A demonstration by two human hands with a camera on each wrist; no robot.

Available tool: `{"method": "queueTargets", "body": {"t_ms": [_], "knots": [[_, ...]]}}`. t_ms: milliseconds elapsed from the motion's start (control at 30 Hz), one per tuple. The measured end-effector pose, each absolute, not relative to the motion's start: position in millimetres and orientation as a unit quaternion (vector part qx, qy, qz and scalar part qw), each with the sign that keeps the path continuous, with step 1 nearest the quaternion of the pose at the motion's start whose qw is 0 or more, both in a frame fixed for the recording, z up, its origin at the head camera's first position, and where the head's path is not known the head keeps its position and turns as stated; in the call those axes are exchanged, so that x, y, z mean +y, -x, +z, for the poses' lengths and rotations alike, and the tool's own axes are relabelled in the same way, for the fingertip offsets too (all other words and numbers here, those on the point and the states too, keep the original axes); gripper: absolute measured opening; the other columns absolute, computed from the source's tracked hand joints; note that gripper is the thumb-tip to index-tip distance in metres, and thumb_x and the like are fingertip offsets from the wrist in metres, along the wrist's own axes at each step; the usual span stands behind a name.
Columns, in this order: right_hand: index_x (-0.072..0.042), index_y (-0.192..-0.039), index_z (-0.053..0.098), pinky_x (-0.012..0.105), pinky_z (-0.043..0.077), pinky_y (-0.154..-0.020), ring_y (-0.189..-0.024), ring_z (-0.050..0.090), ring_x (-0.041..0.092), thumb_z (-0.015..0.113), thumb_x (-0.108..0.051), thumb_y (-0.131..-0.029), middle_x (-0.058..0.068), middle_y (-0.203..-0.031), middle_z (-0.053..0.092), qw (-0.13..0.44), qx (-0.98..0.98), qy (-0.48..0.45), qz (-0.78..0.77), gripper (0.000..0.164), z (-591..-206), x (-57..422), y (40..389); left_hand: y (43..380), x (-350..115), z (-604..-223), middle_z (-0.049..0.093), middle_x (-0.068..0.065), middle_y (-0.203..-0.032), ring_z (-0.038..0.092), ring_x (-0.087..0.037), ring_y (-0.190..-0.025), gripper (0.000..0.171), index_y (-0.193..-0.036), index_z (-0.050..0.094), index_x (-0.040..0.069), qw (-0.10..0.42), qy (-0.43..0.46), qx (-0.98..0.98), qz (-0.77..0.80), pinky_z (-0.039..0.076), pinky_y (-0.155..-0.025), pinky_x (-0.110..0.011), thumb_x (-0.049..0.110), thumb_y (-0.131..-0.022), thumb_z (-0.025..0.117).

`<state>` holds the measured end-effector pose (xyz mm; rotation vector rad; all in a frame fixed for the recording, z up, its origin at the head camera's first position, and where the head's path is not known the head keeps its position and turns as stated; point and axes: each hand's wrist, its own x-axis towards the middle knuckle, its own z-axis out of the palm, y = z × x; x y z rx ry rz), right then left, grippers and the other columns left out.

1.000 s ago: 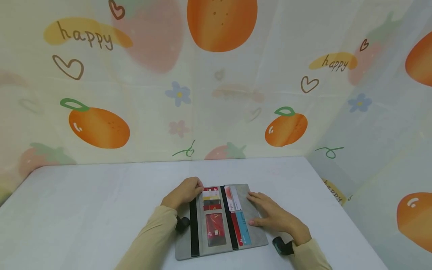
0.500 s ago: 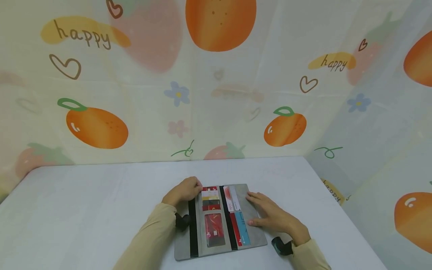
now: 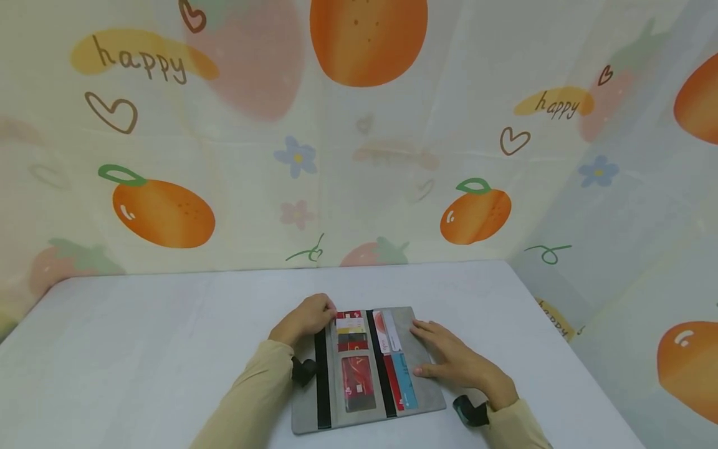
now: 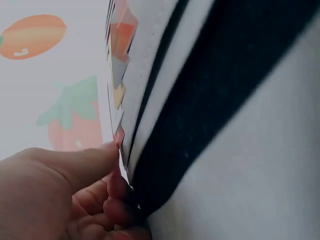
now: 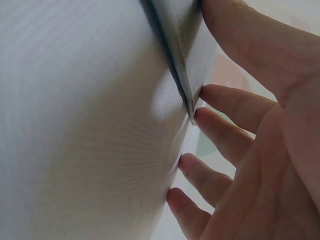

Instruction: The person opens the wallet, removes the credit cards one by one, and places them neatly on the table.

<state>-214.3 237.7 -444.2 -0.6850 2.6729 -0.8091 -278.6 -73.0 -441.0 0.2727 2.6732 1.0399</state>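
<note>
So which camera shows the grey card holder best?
The head view: most of the card holder shows, cards included. Left wrist: a close part by the left hand. Right wrist: only an edge near the right hand.

On the white desk (image 3: 168,349), a grey card wallet (image 3: 429,394) lies flat, nearer the right edge than the left. The left hand (image 3: 305,319) grips its far edge; the right hand (image 3: 459,360) touches its right side, fingers extended.
</note>
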Motion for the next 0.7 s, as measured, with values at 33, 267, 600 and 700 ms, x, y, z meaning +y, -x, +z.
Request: {"method": "queueTargets", "body": {"t_ms": [33, 267, 600, 700], "knots": [[0.002, -0.149, 0.038, 0.071, 0.021, -0.112, -0.145, 0.021, 0.053, 0.073, -0.039, -0.087, 0.024, -0.158, 0.032, 0.134, 0.921, 0.236, -0.279, 0.082, -444.2, 237.5, 214.0, 278.6, -73.8, -442.0, 0.061, -0.01, -0.094, 0.054, -0.02, -0.085, 0.012, -0.097, 0.063, 0.0, 0.13, -0.092, 0.919, 0.362, 0.047, -0.075, -0.034, 0.009, -0.099, 0.055], [0.003, -0.148, 0.039, 0.071, 0.021, -0.112, -0.145, 0.021, 0.054, 0.073, -0.038, -0.088, 0.025, -0.157, 0.032, 0.13, 0.921, 0.241, -0.275, 0.081, -442.3, 237.4, 213.3, 277.8, -79.0, -444.4, 0.062, -0.01, -0.097, 0.056, -0.02, -0.088, 0.013, -0.104, 0.067, 0.002, 0.129, -0.102, 0.906, 0.389, 0.049, -0.08, -0.038, 0.009, -0.096, 0.06], [0.004, -0.149, 0.038, 0.072, 0.02, -0.111, -0.144, 0.02, 0.055, 0.073, -0.037, -0.088, 0.026, -0.157, 0.031, 0.132, 0.918, 0.247, -0.282, 0.081, -440.4, 236.6, 211.6, 278.2, -82.7, -447.2, 0.065, -0.009, -0.091, 0.056, -0.02, -0.083, 0.01, -0.099, 0.071, 0.007, 0.111, -0.107, 0.898, 0.412, 0.046, -0.072, -0.032, 0.008, -0.094, 0.063], [0.004, -0.149, 0.038, 0.071, 0.021, -0.111, -0.144, 0.021, 0.054, 0.073, -0.038, -0.088, 0.026, -0.157, 0.031, 0.129, 0.919, 0.25, -0.275, 0.081, -442.0, 236.9, 212.0, 278.2, -83.5, -449.3, 0.064, -0.007, -0.089, 0.055, -0.019, -0.082, 0.009, -0.097, 0.072, 0.008, 0.108, -0.1, 0.896, 0.42, 0.044, -0.069, -0.029, 0.009, -0.093, 0.064]]}}
